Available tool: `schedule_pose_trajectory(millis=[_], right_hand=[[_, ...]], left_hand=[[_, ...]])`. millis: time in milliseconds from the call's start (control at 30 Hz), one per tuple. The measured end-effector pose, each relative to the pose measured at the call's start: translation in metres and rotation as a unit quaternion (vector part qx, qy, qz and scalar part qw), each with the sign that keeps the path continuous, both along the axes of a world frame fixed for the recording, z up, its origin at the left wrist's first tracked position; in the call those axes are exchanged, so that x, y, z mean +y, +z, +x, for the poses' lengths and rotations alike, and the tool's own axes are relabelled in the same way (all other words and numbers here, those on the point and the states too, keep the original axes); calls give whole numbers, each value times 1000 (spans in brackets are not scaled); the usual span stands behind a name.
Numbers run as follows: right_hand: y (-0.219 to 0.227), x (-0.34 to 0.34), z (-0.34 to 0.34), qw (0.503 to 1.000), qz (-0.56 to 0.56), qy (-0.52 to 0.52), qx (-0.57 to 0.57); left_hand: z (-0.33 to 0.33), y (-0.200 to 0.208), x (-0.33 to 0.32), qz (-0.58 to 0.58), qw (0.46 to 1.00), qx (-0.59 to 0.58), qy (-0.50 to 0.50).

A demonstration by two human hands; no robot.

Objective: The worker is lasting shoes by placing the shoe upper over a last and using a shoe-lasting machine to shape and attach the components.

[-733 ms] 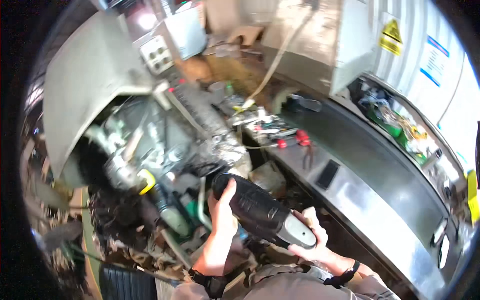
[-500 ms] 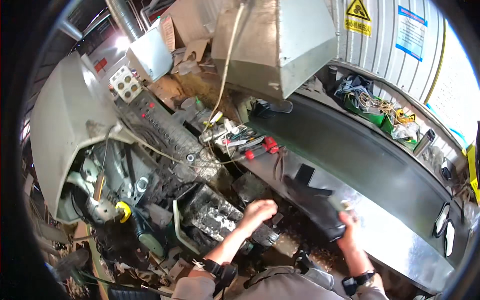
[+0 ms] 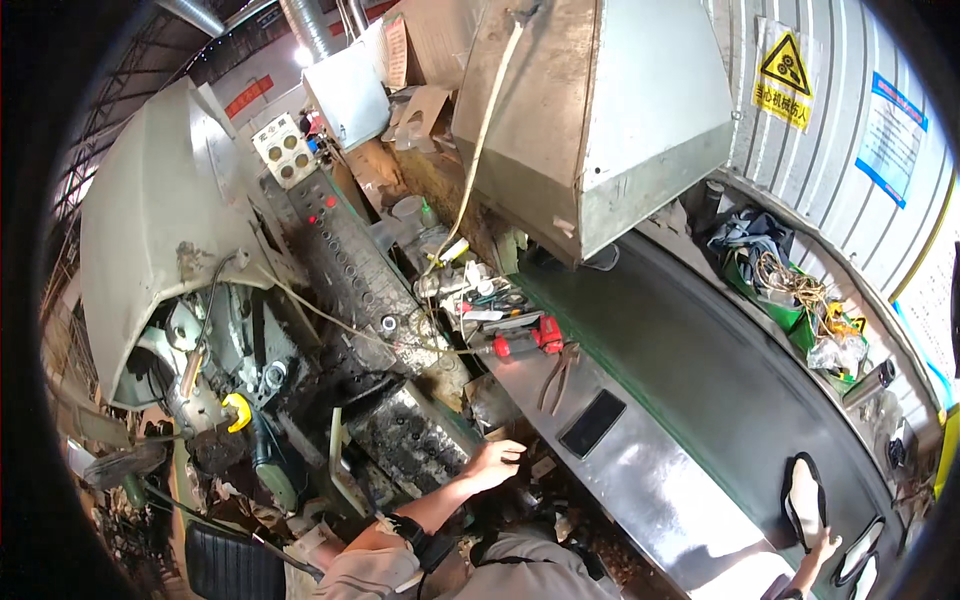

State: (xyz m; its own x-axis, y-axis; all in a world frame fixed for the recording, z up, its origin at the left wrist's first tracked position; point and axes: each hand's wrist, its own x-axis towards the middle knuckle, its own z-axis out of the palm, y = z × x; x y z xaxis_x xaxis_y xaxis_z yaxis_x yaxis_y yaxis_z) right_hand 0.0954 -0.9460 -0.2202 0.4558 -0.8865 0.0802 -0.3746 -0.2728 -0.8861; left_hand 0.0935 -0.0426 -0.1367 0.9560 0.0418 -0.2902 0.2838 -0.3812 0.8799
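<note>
At the right, a shoe-shaped piece (image 3: 803, 497) with a black rim and a pale inside lies on the dark conveyor belt. My right hand (image 3: 824, 550) reaches out over the belt, its fingers closed on the near end of that piece. Beside it on the belt lie two similar black-rimmed pieces (image 3: 862, 547). My left hand (image 3: 492, 466) hovers near the blackened machine block (image 3: 410, 430); its fingers are loosely bent, apart, with nothing visible in them. A black phone (image 3: 592, 424) rests on the metal ledge (image 3: 650, 490) between my hands.
Pliers (image 3: 558, 380), a red-handled tool (image 3: 530, 338) and other small tools sit at the ledge's far end. A large metal hood (image 3: 590, 120) hangs over the conveyor belt (image 3: 680, 360). Left stands a hooded machine (image 3: 170, 230) with a cable. Green bins (image 3: 780, 310) line the wall.
My right hand has swung right from the ledge to the belt with the dark piece it carried. That piece now lies on the belt. The phone is uncovered, and my view has shifted.
</note>
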Motion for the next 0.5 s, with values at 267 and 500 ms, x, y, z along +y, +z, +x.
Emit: schedule_pose_trajectory(millis=[267,500], right_hand=[[-46,286,-18,968,56,240,-42],[-12,453,16,910,271,301,-89]], left_hand=[[192,25,-71,2,992,-24,-126],[416,26,-23,347,917,-144,-132]])
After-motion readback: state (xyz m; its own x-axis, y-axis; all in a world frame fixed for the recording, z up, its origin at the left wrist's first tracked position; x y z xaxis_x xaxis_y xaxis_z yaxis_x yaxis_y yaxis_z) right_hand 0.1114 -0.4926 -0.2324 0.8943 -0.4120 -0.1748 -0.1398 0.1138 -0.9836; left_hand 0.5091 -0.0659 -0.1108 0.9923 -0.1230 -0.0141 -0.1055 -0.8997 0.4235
